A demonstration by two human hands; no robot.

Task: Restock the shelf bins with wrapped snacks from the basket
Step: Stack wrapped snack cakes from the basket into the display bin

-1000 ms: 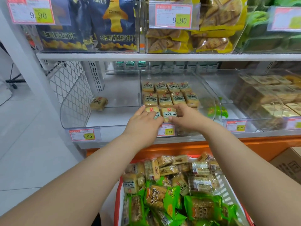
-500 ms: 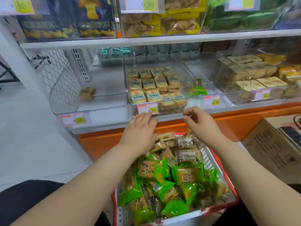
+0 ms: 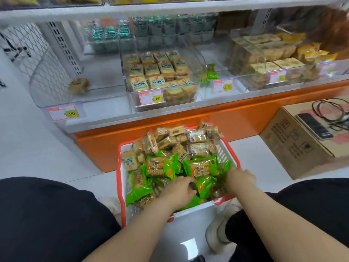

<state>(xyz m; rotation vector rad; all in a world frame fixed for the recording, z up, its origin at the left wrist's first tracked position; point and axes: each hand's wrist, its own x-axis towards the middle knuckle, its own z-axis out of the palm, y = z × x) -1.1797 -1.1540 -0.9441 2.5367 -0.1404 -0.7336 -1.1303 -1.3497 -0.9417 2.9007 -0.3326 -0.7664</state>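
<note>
Snacks [image 3: 173,163] lay heaped in the basket [image 3: 194,208] on the floor, below the bins [image 3: 162,76]. The left grip [image 3: 179,190] curled down among green packs [image 3: 137,184]; whether it held one I could not tell. The right grip [image 3: 239,178], beside it, had fingers buried in wrappers, hold unclear.

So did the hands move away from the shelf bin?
Yes. Both the left hand and right hand came down from the middle bin into the basket, among the green snack packs.
</note>
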